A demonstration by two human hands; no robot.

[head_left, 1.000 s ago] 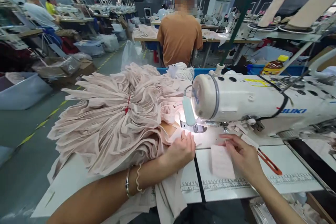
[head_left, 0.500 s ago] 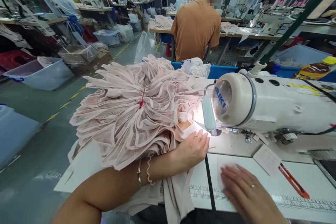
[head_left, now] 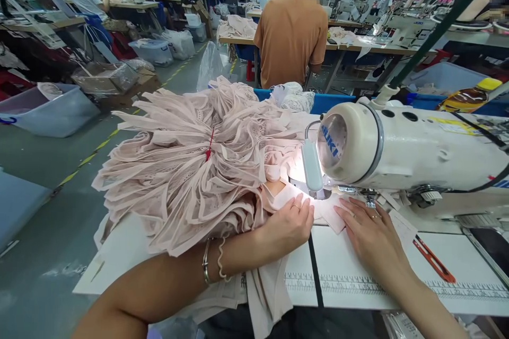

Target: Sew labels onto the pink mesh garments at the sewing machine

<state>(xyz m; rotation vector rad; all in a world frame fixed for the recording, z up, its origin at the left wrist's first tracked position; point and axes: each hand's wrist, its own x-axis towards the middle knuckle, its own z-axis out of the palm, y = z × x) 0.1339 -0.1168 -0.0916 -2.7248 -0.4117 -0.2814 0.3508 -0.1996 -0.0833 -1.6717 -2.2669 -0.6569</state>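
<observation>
Cannot see how much of the pale cloth patch [head_left: 332, 215] lies beneath the right hand [head_left: 371, 234], or make out the left hand's [head_left: 288, 228] grip. Cannot read the ruler strip's [head_left: 352, 284] tiny numbers. Can see only part of the sewing machine [head_left: 429, 143], cut by the right edge.

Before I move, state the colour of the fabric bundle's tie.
The tie is red, clearest in head view.

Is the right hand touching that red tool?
Apart. The head view shows a strip of white table between the right hand and the red tool.
</observation>
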